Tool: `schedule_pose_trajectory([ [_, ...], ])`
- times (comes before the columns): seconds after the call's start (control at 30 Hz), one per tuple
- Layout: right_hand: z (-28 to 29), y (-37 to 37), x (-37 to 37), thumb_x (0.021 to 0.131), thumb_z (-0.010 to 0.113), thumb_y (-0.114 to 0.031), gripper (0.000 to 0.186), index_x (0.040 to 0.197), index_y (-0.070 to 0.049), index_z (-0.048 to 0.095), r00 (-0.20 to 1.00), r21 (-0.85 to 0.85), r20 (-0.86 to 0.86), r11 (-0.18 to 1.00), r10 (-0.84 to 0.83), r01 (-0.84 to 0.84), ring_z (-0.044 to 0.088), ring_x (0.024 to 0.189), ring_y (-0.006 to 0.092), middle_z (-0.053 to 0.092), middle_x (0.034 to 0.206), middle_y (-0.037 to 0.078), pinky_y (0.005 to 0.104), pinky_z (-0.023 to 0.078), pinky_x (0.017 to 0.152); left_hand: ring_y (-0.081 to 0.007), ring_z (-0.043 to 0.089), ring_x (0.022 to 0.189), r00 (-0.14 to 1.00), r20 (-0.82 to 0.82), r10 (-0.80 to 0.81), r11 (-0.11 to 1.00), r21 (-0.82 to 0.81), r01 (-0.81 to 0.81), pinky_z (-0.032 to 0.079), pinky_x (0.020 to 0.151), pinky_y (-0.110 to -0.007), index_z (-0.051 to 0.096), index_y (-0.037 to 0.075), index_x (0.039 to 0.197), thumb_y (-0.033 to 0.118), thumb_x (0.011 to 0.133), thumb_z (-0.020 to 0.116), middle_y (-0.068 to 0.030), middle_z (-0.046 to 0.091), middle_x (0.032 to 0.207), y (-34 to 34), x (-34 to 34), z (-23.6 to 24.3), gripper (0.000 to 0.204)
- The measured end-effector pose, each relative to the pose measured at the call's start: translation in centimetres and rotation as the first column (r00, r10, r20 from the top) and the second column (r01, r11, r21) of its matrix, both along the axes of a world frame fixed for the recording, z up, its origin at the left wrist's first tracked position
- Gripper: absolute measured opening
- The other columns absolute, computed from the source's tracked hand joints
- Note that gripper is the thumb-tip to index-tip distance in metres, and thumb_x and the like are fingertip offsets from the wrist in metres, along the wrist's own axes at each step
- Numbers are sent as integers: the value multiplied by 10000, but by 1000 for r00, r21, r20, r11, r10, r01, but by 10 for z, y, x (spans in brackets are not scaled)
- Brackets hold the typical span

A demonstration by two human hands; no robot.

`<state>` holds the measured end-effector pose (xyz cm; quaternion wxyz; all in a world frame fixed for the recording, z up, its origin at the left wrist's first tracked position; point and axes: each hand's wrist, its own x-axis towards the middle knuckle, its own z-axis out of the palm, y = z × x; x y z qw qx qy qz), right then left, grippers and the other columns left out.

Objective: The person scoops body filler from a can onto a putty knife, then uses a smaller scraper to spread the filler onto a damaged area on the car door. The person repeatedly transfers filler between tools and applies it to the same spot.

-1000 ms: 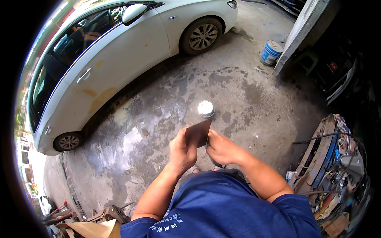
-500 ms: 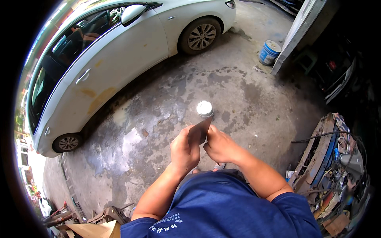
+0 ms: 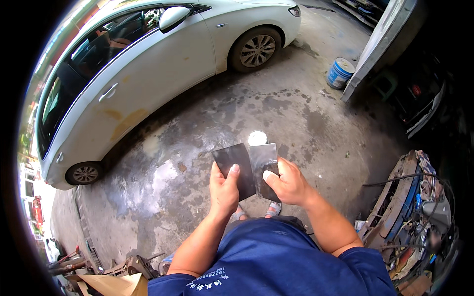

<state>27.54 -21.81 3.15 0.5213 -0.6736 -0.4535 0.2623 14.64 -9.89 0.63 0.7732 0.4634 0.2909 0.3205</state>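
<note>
My left hand (image 3: 224, 190) is closed round a dark grey rectangular sheet (image 3: 236, 165) that looks like sandpaper, its thumb lying on the face. In my right hand (image 3: 290, 183) is a lighter, shinier grey sheet (image 3: 263, 159) of similar size, pinched under the thumb. The two sheets meet edge to edge in front of my body, and I cannot tell whether they are joined. Just beyond them on the floor stands a small round can (image 3: 257, 137) with a bright white top, its lower part hidden by the sheets.
A white car (image 3: 163, 64) with yellowish patches on its doors (image 3: 129, 122) stands to the left. A blue bucket (image 3: 340, 73) sits beside a pillar (image 3: 380, 44) at the far right. Scrap parts and cables (image 3: 414, 207) lie at the right, cardboard (image 3: 116, 284) at the lower left.
The dark material, seen nearly edge-on between my hands before, is now spread as two flat faces side by side. My hands have moved apart, the right one farther right.
</note>
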Motion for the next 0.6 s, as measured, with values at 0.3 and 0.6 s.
schedule_pose_trajectory([
  [0.3,18,-7,-3,944,496,-111,333,1245,31,511,994,82,42,992,-102,99,612,987,365,604,1101,235,396,486,843,-146,588,986,997,77,12,1000,-18,-11,481,881,-283,463,8,1207,47,949,530,-88,606,1110,8,-5,10,269],
  [0.6,-2,8,-12,960,482,-144,319,1214,46,524,996,-56,88,998,-5,10,602,977,405,613,1072,245,410,479,849,-174,634,904,999,-11,50,809,586,-34,493,790,-284,503,-16,1145,48,931,561,-124,659,995,-13,2,-2,231],
])
